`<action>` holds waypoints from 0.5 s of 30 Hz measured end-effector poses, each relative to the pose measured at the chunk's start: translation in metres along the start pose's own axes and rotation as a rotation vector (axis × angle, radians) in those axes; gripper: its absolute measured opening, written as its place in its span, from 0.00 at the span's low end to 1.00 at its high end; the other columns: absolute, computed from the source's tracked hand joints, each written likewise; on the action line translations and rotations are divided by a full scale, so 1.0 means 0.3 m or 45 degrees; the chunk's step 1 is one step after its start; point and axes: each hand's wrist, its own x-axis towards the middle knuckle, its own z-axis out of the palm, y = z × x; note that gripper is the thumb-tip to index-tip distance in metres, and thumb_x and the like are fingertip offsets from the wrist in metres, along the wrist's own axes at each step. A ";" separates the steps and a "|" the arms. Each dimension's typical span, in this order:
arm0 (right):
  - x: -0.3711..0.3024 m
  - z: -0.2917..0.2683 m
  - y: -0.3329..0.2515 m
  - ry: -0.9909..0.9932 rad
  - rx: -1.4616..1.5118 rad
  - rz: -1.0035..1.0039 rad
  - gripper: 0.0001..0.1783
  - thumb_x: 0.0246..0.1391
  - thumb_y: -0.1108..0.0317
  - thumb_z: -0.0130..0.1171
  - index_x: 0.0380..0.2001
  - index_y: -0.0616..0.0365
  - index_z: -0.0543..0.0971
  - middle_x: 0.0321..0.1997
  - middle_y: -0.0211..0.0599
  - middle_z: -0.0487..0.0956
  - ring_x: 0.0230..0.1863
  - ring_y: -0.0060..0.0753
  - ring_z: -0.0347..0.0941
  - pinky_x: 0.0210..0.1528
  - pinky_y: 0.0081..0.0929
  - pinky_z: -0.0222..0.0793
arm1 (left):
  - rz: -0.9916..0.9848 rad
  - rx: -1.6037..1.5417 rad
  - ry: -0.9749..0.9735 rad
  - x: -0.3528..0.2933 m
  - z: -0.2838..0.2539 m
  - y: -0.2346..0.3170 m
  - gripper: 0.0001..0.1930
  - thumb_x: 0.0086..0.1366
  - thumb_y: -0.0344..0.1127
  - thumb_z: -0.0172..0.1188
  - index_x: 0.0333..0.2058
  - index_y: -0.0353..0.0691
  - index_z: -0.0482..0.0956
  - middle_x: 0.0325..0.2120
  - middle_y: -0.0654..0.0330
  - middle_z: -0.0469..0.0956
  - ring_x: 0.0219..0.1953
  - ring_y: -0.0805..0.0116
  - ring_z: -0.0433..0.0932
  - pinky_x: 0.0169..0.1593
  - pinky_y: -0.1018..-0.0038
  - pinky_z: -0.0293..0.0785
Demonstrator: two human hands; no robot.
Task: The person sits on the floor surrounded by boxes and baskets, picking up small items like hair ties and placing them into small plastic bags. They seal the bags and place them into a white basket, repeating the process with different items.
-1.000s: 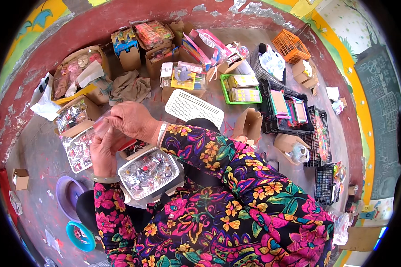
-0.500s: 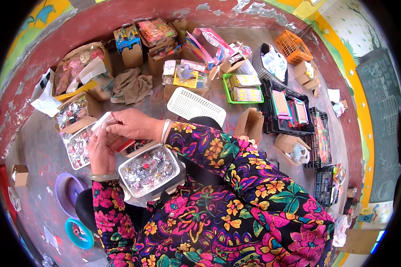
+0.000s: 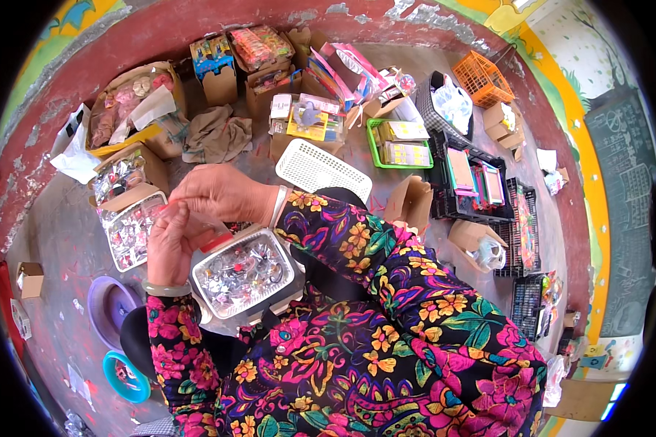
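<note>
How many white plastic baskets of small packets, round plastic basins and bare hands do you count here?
White rectangular plastic baskets holding small shiny packets: 2
Round plastic basins, purple and turquoise: 2
Bare hands, left hand and right hand: 2
Total: 6

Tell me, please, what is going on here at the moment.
Someone in a flowered top has the left hand and right hand together, pinching a small reddish thing, mostly hidden, so I cannot tell what it is. Below the hands in the picture, a white basket holds many shiny packets. A second filled basket is to the left. A purple basin and a turquoise basin sit at lower left.
</note>
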 end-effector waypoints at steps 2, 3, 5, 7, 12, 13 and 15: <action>0.004 -0.020 -0.027 -0.035 -0.628 -0.328 0.12 0.52 0.63 0.57 0.37 0.58 0.77 0.34 0.35 0.78 0.38 0.27 0.73 0.40 0.23 0.67 | -0.007 -0.097 0.022 -0.005 0.011 -0.011 0.17 0.65 0.36 0.50 0.50 0.36 0.68 0.37 0.58 0.76 0.36 0.67 0.78 0.37 0.71 0.79; 0.001 -0.009 -0.027 0.021 -0.501 -0.181 0.12 0.51 0.64 0.57 0.36 0.59 0.77 0.33 0.34 0.78 0.37 0.25 0.73 0.38 0.22 0.66 | -0.010 -0.146 0.035 -0.009 0.018 -0.016 0.17 0.65 0.36 0.50 0.50 0.37 0.67 0.38 0.58 0.76 0.36 0.68 0.78 0.37 0.71 0.79; -0.007 0.014 -0.029 0.146 -0.253 0.111 0.12 0.50 0.65 0.58 0.36 0.62 0.76 0.33 0.34 0.78 0.35 0.21 0.73 0.35 0.21 0.66 | 0.048 -0.138 0.082 -0.004 0.044 -0.009 0.16 0.65 0.36 0.49 0.50 0.38 0.68 0.40 0.59 0.75 0.38 0.69 0.77 0.37 0.72 0.79; 0.003 0.035 0.011 0.196 0.271 0.306 0.12 0.48 0.66 0.59 0.34 0.62 0.76 0.30 0.34 0.78 0.33 0.17 0.72 0.33 0.19 0.66 | 0.083 -0.112 0.097 0.000 0.044 -0.004 0.16 0.65 0.36 0.49 0.50 0.38 0.68 0.41 0.59 0.74 0.40 0.69 0.77 0.37 0.72 0.78; 0.003 0.037 -0.013 0.348 0.171 0.366 0.09 0.45 0.67 0.61 0.26 0.63 0.79 0.22 0.35 0.78 0.26 0.16 0.71 0.29 0.20 0.66 | 0.160 -0.102 0.224 -0.009 0.047 -0.009 0.15 0.65 0.35 0.49 0.50 0.39 0.69 0.42 0.60 0.74 0.42 0.69 0.75 0.39 0.71 0.77; -0.010 0.029 -0.013 0.341 0.034 0.310 0.09 0.45 0.68 0.60 0.28 0.63 0.79 0.24 0.37 0.78 0.27 0.20 0.72 0.29 0.21 0.66 | 0.148 -0.140 0.156 -0.011 0.066 -0.004 0.15 0.65 0.36 0.49 0.49 0.40 0.70 0.42 0.60 0.74 0.42 0.68 0.75 0.40 0.70 0.76; -0.005 0.035 -0.013 0.304 -0.226 0.182 0.09 0.46 0.68 0.59 0.30 0.63 0.78 0.25 0.39 0.78 0.28 0.24 0.73 0.30 0.22 0.66 | 0.109 -0.167 0.114 -0.007 0.043 -0.004 0.14 0.65 0.35 0.50 0.49 0.41 0.70 0.41 0.61 0.75 0.42 0.69 0.75 0.39 0.71 0.76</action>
